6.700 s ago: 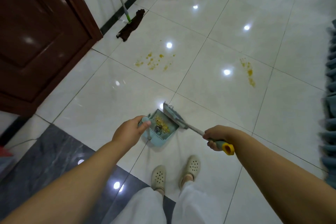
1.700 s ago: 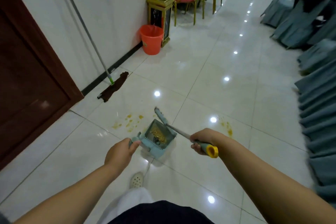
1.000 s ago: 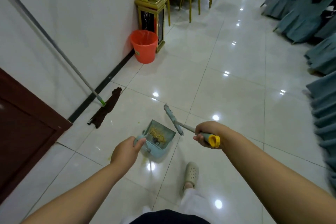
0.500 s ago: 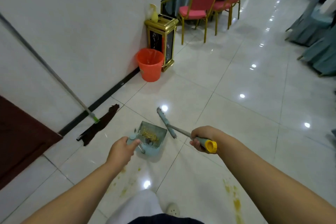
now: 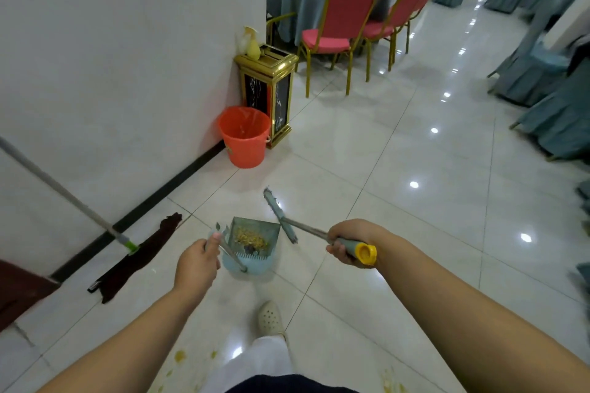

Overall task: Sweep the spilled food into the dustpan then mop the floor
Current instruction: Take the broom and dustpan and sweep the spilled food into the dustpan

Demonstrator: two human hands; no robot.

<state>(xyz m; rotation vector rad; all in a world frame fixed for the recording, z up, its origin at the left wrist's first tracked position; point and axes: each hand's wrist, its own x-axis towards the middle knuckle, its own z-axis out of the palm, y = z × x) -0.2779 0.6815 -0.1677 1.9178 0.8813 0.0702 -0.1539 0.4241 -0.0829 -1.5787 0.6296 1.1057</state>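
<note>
Gripping dustpan (image 5: 255, 242) handle | left hand (image 5: 196, 262) hides grip | stains (image 5: 180, 356) cropped

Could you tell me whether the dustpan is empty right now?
No, the dustpan held by the left hand carries yellowish food scraps.

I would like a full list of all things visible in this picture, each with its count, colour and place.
plastic dustpan: one, pale blue, held above the floor, yellow food scraps inside
small broom: one, grey-blue head, yellow-capped handle
flat mop: one, dark cloth, metal pole leaning on the wall
plastic bucket: one, orange, by the wall
gold-framed bin: one, behind the bucket
red chairs: at least two, gold frames, at a round table
food stains: yellow, floor at bottom
left hand: grips the dustpan handle
right hand: grips the broom handle
</note>
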